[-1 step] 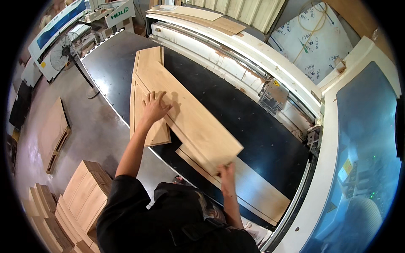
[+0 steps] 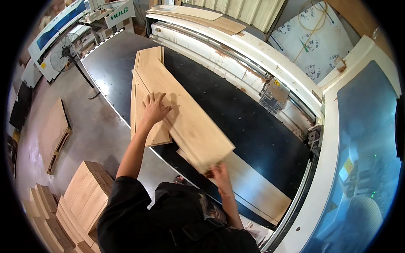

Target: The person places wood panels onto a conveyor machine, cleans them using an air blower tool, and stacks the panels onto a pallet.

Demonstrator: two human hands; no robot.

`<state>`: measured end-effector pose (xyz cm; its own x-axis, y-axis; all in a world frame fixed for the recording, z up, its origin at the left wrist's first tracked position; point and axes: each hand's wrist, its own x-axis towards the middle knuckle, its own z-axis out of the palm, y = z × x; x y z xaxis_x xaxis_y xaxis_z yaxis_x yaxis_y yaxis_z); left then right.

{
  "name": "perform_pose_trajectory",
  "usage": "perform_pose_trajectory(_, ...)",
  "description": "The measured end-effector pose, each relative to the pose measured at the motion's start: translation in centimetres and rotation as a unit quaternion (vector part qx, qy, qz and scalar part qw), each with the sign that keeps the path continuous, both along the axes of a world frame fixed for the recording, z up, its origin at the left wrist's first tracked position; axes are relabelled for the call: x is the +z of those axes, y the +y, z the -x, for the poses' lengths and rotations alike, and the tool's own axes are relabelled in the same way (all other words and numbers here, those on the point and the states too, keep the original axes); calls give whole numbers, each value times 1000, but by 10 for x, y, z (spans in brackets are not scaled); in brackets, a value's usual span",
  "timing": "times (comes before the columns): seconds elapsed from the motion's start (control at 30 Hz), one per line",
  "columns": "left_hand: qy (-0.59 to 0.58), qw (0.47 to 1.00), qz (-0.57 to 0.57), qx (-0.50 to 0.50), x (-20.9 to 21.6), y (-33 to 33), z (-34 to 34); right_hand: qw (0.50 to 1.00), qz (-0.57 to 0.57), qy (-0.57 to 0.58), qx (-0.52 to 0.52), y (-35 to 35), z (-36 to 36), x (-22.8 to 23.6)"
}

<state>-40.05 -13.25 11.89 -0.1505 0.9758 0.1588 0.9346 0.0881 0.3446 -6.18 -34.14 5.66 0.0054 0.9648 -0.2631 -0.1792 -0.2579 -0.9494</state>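
A long light wood-grain panel [image 2: 192, 120] lies slantwise over another wood panel [image 2: 140, 114] on the black machine table [image 2: 261, 147]. My left hand [image 2: 155, 110] rests on the upper panel's left edge, fingers spread. With my right hand [image 2: 220, 175] I grip that panel's near end by its corner; some fingers are hidden and the end is blurred. A third wood panel [image 2: 257, 189] lies flat on the table to the right, partly under the held end.
Along the table's far side runs a rail with a machine head [image 2: 274, 97]. A blue-windowed cover [image 2: 367, 147] stands at right. On the left are a fan [image 2: 64, 52], a board on a pallet [image 2: 52, 130] and stacked wood panels [image 2: 86, 194].
The near end of the upper panel has swung left and toward me, with my right hand moving along on it. My left hand has stayed almost in place.
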Motion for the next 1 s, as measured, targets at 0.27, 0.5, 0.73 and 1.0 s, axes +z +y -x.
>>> perform_pose_trajectory(0.27, 35, 995, 56, 71, -21, -13, 83, 904, -91, -417, 6, -57, -31, 35)
perform_pose_trajectory(0.5, 52, 996, 70, 34, -18, 11, 85, 787, -12, -617, -17, -144, -72, 0)
perform_pose_trajectory(0.73, 158, 987, 33, -21, -71, 50, 128, 740, -39, -666, -86, -136, -99, -14)
perform_pose_trajectory(1.0, 130, 932, 35, -335, -24, 18, -165, 727, -30, -671, -147, -30, -218, -26)
